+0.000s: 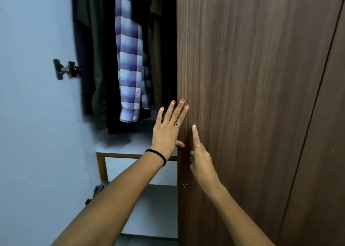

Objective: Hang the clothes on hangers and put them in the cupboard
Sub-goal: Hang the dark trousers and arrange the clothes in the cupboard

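Left hand (167,131), fingers straight, and right hand (200,160), forefinger extended, press the dark brown wooden cupboard door (252,96) at centre frame; a blue-checked shirt (128,74) hangs inside, upper left.

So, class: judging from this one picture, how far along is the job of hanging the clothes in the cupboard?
Done, it seems: a checked shirt and dark garments hang inside the cupboard. In hand: the left hand lies flat at the edge of the brown door, thumb round it, and the right hand touches its face with a straight finger. Neither holds clothing. Left: probably just closing the door; clothes elsewhere cannot be ruled out.
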`<control>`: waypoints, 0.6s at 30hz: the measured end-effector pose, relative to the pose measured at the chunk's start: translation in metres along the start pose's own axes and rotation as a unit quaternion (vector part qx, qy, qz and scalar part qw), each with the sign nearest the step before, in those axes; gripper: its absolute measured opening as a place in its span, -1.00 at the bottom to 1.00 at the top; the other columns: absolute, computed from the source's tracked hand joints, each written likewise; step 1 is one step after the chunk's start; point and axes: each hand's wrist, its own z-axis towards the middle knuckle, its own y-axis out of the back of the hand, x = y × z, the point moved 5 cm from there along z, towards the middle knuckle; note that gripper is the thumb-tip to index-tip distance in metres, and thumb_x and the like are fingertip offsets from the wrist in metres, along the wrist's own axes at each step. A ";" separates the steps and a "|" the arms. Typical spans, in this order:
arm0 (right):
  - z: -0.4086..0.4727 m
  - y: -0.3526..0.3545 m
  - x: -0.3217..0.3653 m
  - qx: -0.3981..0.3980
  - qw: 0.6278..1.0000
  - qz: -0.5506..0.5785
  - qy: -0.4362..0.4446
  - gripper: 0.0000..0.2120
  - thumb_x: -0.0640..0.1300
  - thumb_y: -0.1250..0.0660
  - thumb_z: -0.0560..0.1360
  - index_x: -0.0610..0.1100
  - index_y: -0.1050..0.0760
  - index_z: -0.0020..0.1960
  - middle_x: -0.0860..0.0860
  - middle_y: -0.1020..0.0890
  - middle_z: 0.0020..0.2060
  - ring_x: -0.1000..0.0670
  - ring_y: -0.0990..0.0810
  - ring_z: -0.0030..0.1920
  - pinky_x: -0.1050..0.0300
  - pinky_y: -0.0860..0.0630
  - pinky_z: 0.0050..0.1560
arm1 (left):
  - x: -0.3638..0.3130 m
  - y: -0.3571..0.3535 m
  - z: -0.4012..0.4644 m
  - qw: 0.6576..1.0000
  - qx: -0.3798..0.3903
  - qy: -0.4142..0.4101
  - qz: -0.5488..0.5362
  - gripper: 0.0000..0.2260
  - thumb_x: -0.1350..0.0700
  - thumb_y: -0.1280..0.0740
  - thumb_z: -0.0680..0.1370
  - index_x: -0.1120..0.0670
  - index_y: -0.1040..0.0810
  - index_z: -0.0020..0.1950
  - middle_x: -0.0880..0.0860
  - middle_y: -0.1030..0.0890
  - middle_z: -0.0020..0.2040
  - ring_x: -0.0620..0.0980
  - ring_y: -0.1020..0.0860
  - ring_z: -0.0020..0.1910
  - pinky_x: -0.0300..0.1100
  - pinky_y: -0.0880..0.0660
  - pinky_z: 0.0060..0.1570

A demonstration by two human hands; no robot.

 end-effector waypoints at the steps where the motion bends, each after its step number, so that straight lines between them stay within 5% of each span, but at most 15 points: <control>1: 0.005 -0.003 -0.003 0.004 1.000 -0.003 -0.004 0.01 -0.44 -0.30 0.48 0.15 0.31 0.54 0.10 -0.42 -0.06 0.14 -0.50 -0.10 0.27 -0.53 0.03 | 0.001 -0.004 0.005 1.000 0.002 -0.001 -0.001 0.18 -0.33 -0.36 0.38 0.06 0.60 0.40 0.08 0.53 0.45 0.12 0.42 0.47 0.08 0.38 0.40; 12: 0.038 -0.020 -0.023 0.013 0.999 -0.025 -0.036 0.00 -0.41 -0.29 0.50 0.22 0.33 0.50 0.07 -0.48 0.13 0.12 -0.51 0.18 0.19 -0.55 0.14 | 0.006 -0.038 0.042 0.999 0.005 -0.015 -0.039 0.20 -0.29 -0.38 0.39 0.04 0.67 0.34 0.06 0.62 0.38 0.12 0.48 0.43 0.08 0.41 0.38; 18: 0.037 -0.015 -0.022 0.001 0.991 -0.133 -0.029 -0.08 -0.32 -0.26 0.55 0.09 0.38 0.53 0.00 -0.55 0.17 0.08 -0.58 0.16 0.19 -0.59 0.04 | 0.005 -0.035 0.041 0.999 0.001 -0.025 -0.032 0.18 -0.28 -0.37 0.40 0.05 0.64 0.37 0.06 0.60 0.40 0.12 0.46 0.45 0.07 0.38 0.40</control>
